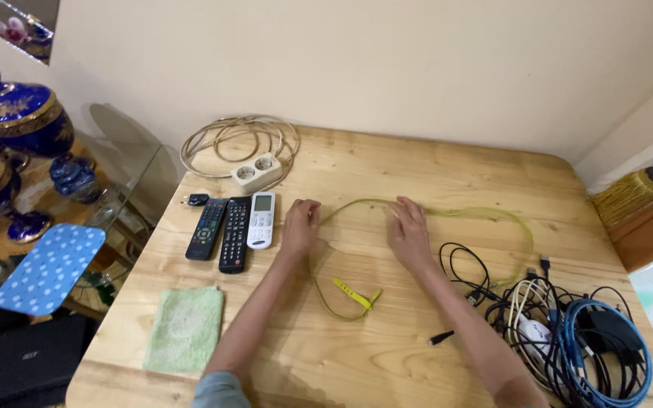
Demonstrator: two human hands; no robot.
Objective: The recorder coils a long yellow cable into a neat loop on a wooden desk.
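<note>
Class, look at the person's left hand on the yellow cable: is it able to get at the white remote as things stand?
Probably yes. The left hand rests on the yellow cable, right beside the white remote, with only bare wooden table between them.

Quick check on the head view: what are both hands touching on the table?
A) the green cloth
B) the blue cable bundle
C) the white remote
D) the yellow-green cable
D: the left hand and the right hand both rest on the yellow-green cable, which loops across the wooden table; the white remote, green cloth and blue cable bundle lie apart from both hands.
</note>
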